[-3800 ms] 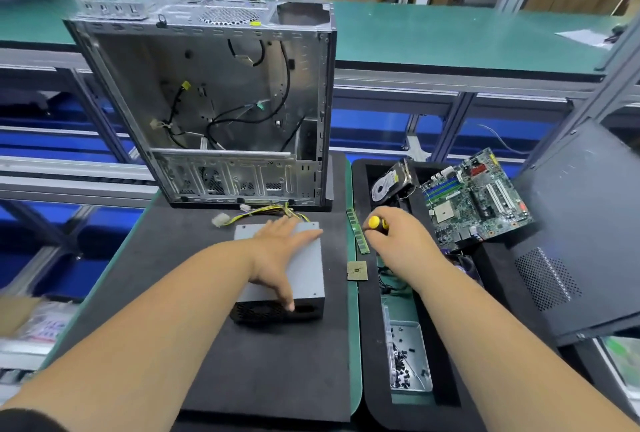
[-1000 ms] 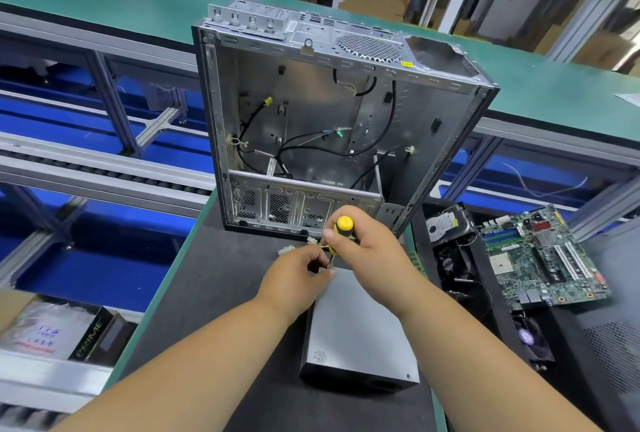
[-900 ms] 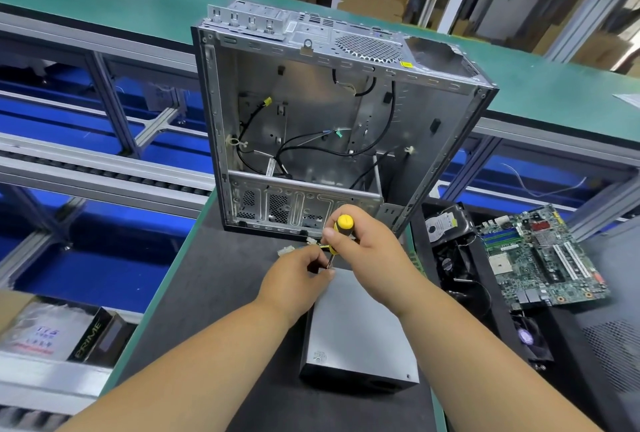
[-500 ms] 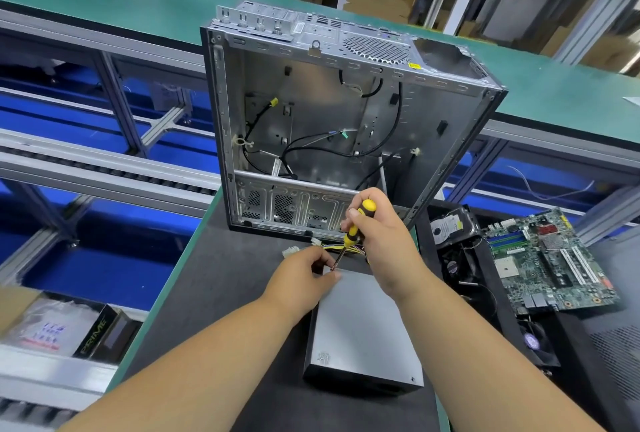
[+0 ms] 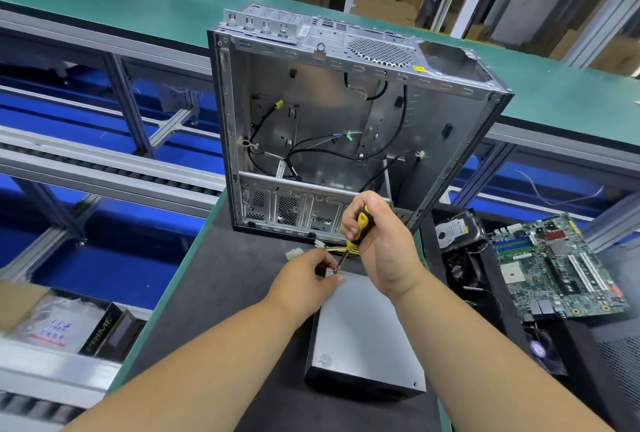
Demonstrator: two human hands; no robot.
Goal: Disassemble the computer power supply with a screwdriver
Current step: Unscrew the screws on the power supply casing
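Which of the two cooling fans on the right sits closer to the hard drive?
The upper fan, directly below the hard drive; the other fan lies lower, beneath the motherboard.

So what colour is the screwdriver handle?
Yellow and black; the screwdriver handle shows best in the head view, gripped by the right hand.

You are working under bright, even overhead light, so shadows stay soft: only a faint dark edge sits under the power supply (image 5: 367, 338) on the black mat (image 5: 242, 293). The metal case (image 5: 346, 126) shows mild sheen, no harsh glare. Your wide lens bends the conveyor rails (image 5: 104, 168) at the edges. Background shelving looks soft and slightly smeared.
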